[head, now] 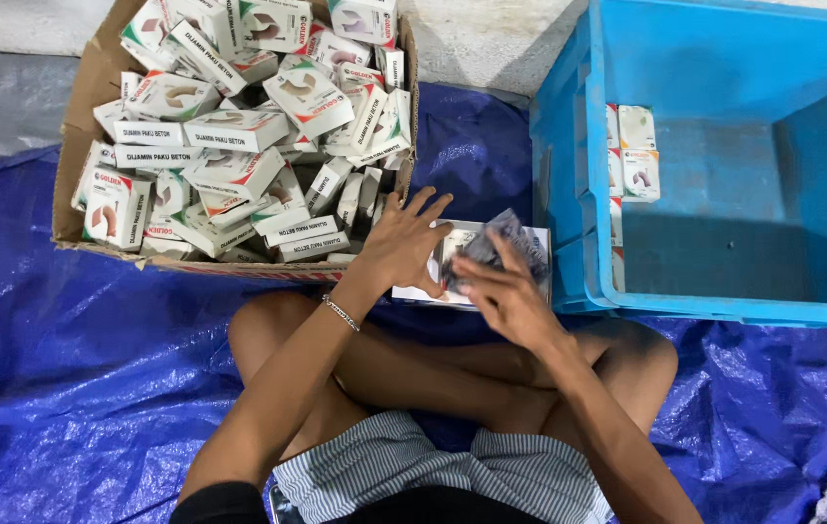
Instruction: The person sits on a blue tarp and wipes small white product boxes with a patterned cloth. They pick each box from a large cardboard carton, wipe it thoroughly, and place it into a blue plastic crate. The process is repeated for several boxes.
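Note:
My left hand (404, 241) rests with fingers spread on a white flat box (462, 291) lying on the blue tarp in front of my crossed legs. My right hand (503, 291) holds a small clear plastic packet (509, 243) of dark contents just above that box, beside the left hand's fingertips. A thin bracelet circles my left wrist (341, 312).
A cardboard carton (83, 116) heaped with several small white boxes stands at the upper left. A large blue plastic crate (569, 194) sits at the right, with a few small white boxes (639, 150) against its inner left wall. The blue tarp (64, 388) covers the floor.

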